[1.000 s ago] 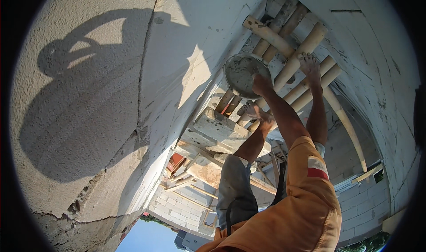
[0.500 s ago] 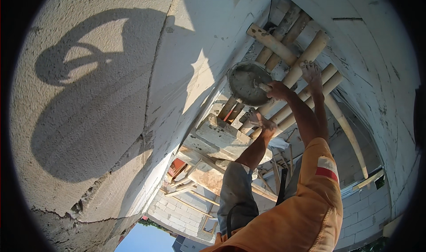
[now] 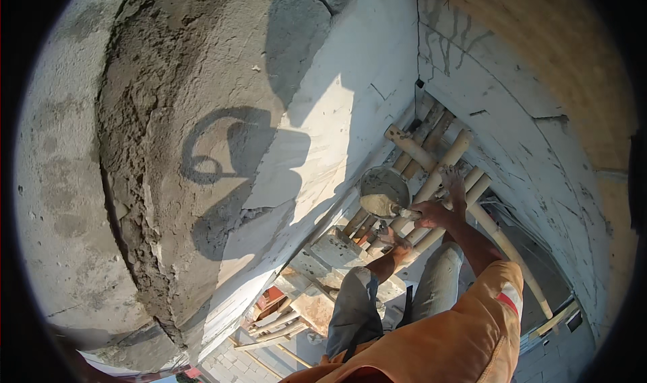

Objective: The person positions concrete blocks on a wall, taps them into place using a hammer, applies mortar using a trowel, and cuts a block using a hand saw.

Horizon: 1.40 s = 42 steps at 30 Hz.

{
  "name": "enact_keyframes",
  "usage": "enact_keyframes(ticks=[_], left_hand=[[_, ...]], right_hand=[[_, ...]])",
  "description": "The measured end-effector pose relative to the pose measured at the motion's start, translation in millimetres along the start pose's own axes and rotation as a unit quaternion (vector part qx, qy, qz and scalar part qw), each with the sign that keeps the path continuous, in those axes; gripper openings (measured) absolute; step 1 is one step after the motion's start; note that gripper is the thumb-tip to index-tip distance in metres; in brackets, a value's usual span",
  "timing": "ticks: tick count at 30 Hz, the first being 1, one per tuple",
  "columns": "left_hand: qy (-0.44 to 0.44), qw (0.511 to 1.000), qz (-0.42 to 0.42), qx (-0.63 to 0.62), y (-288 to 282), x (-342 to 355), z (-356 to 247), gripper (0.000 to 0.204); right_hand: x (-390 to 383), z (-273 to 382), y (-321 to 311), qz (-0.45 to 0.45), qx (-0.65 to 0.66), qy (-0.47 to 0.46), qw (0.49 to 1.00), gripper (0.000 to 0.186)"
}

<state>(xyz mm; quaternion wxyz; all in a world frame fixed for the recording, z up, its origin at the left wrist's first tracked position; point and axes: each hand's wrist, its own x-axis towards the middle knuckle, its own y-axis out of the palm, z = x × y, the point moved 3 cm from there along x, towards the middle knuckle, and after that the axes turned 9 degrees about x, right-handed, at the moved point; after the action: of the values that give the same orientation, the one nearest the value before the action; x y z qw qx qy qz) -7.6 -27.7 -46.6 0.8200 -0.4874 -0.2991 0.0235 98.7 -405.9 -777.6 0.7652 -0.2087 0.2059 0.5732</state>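
Note:
My right hand [image 3: 435, 214] is closed on the handle of a trowel [image 3: 404, 213], with my orange-sleeved arm reaching down from below. The blade carries pale grey mortar [image 3: 377, 204] over a round bucket [image 3: 384, 182] resting among the poles. Part of my left forearm [image 3: 86, 367] shows at the dim lower left rim; the hand itself is out of view. My bare feet [image 3: 454, 184] stand on round wooden poles [image 3: 512, 255]. On the wall at the left, a long rough strip of darker mortar [image 3: 145, 248] runs beside a crack, with shadows across the plaster.
A pale wall [image 3: 526, 167] closes in the right side, with a wooden board [image 3: 573, 59] at upper right. Below the poles are concrete pieces [image 3: 323, 255], boards, a red object [image 3: 269, 297] and light blockwork [image 3: 232, 363], a drop beneath my feet.
The view has swung toward the left wall, bringing the dark mortar strip and my left forearm into sight. My right hand has raised the trowel slightly, with mortar now visible on its blade.

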Motion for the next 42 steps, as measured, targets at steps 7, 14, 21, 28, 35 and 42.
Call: enact_keyframes(ticks=[7, 14, 21, 28, 35, 42], left_hand=[[0.094, 0.978, 0.002, -0.186, -41.7, 33.9, 7.0, 0.041], [0.11, 0.963, -0.049, -0.242, -48.1, 34.9, 9.0, 0.033], [0.128, 0.956, -0.062, -0.255, -54.1, 39.9, 1.2, 0.035], [0.137, 0.959, -0.08, -0.233, -51.9, 34.1, 6.7, 0.03], [0.117, 0.961, -0.12, -0.222, -41.5, 26.5, 4.5, 0.027], [0.116, 0.956, -0.114, -0.243, -39.9, 25.6, 4.8, 0.029]], right_hand=[[-152.0, 220.6, -57.8, 0.016, -0.074, -0.055, 0.996, 0.057], [-291.4, 477.6, -143.6, 0.037, -0.039, -0.03, 0.998, 0.046], [-380.8, 731.8, -207.7, -0.076, -0.314, -0.067, 0.944, 0.055], [-340.3, 835.0, -164.0, -0.278, -0.508, -0.301, 0.757, 0.049], [-292.4, 828.7, -129.0, -0.262, -0.647, -0.347, 0.627, 0.065], [-290.6, 817.2, -122.9, -0.268, -0.657, -0.359, 0.606, 0.07]])
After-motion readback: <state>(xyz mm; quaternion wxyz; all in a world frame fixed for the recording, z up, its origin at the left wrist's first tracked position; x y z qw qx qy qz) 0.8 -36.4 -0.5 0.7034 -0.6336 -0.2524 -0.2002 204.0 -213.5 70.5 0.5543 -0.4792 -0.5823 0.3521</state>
